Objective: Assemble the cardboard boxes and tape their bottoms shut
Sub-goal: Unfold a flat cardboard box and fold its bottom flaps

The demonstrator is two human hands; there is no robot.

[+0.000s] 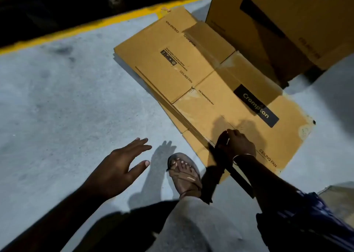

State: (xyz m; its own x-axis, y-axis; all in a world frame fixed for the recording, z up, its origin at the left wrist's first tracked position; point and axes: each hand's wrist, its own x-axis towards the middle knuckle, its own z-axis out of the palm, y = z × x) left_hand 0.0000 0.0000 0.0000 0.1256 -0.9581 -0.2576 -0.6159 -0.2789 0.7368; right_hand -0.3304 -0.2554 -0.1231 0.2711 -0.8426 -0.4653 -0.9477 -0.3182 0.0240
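A stack of flattened brown cardboard boxes (201, 83) printed "Crompton" and "CEILING FAN" lies on the grey floor. My right hand (237, 144) is on the near edge of the top flat box, fingers curled round that edge. My left hand (122, 163) hovers over the bare floor to the left of the stack, fingers spread and holding nothing. No tape shows.
An assembled brown box (287, 22) stands at the back right, its corner over the stack. My sandalled foot (183, 173) stands just before the stack. A yellow floor line (76, 29) runs along the back left. Another cardboard piece (339, 198) shows at the right edge.
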